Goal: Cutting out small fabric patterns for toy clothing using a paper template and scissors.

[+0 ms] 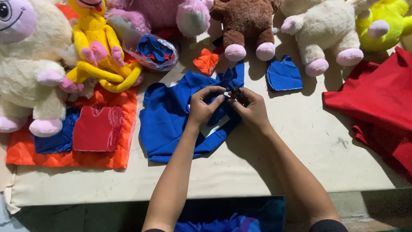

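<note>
Cutting the blue cloth, midway

Your left hand pinches the blue cloth; your right hand grips dark scissors. One small blue piece lies finished; most cloth remains uncut.

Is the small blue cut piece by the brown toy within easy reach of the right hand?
Probably yes. The right hand sits just beside the blue piece, with only bare table between them, though it seems to be gripping a dark tool now.
</note>
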